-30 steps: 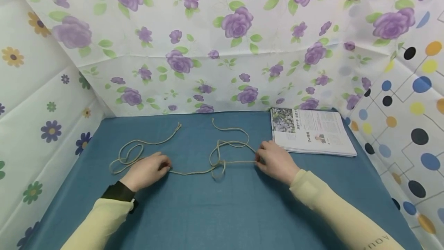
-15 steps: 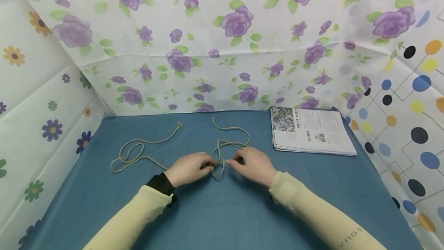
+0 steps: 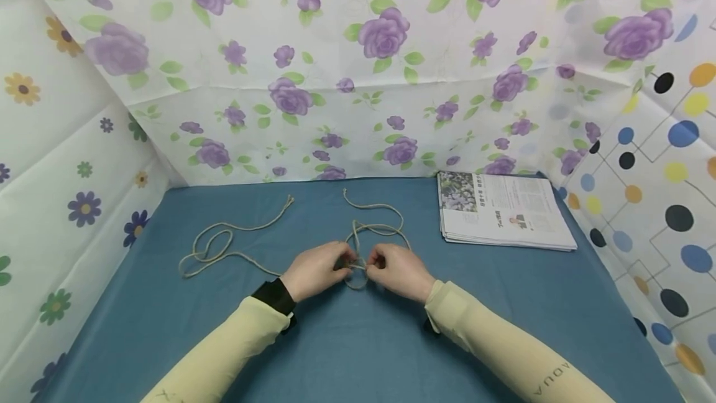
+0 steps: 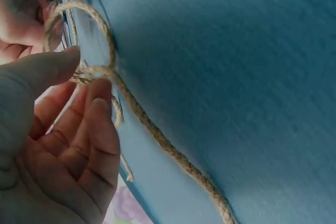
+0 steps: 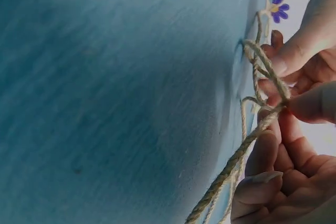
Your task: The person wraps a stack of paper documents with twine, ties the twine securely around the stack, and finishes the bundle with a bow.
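A thin tan jute rope [image 4: 163,141] lies over the blue cloth, with loops gathered at the middle of the head view. My left hand [image 3: 320,271] pinches the rope between thumb and fingers at the crossing, seen close up in the left wrist view. Facing it, my right hand [image 5: 286,182] pinches a strand of the loop with thumb and fingers. The two hands are close together, and a small loop hangs between and below the fingertips. How the strands cross under the fingers is partly hidden.
A folded stack of newspapers [image 3: 506,211] lies at the back right of the blue-covered table [image 3: 347,353]. One rope tail curls to the left, the other toward the back. Flowered and dotted curtains [image 3: 313,67] enclose the back and both sides.
Both hands have come inward from the spread-apart rope to the loops at the middle. There, the right hand has moved from beside the loop to pinching it. The newspapers stay put.
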### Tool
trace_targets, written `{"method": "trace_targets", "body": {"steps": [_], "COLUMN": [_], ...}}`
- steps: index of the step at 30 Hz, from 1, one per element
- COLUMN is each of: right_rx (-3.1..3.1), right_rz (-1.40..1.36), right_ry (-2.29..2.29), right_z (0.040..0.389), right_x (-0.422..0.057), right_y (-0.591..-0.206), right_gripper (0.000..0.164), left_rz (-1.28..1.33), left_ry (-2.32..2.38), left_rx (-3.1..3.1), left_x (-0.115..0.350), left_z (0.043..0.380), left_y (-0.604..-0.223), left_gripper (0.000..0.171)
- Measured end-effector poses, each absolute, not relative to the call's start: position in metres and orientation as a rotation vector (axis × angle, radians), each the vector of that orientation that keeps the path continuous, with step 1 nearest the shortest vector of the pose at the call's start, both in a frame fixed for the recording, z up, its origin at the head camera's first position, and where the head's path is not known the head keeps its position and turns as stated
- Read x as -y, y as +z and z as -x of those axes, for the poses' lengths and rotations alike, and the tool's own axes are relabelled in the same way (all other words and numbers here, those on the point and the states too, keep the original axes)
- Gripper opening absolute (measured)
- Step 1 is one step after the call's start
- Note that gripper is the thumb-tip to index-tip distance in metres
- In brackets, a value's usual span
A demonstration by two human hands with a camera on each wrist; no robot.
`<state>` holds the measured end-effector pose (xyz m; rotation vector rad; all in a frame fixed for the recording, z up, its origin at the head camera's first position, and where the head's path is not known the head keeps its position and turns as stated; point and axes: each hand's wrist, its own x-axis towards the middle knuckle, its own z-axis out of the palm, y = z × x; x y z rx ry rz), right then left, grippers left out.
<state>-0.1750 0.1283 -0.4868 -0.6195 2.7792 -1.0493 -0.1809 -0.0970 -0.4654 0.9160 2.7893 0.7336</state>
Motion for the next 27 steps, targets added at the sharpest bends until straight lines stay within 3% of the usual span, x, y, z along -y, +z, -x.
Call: {"method": "trace_targets", "body": {"steps": [5,17,27], "right_rx": [-2.777,-2.854,-2.973], "right_rz": [0.624,0.477,0.336], "right_ry": [-1.074,-1.065,-0.903], "right_z": [0.173,0.173,0.178], "right_x": [-0.126,-0.145,-0.168], "right_y": [-0.485,-0.484,-0.485], "right_gripper": [0.014,0.018,0.023], "left_rz": [-0.939,-0.620,-0.597], "left_ry": [0.768,0.955,0.943], "left_rx": [-2.818,-2.824,-2.795], "left_x": [0.095,0.129,0.157], "left_z": [0.179,0.183,0.182], "left_y": [-0.464,-0.449,-0.451], "left_gripper": [0.004,0.016,0.023]}}
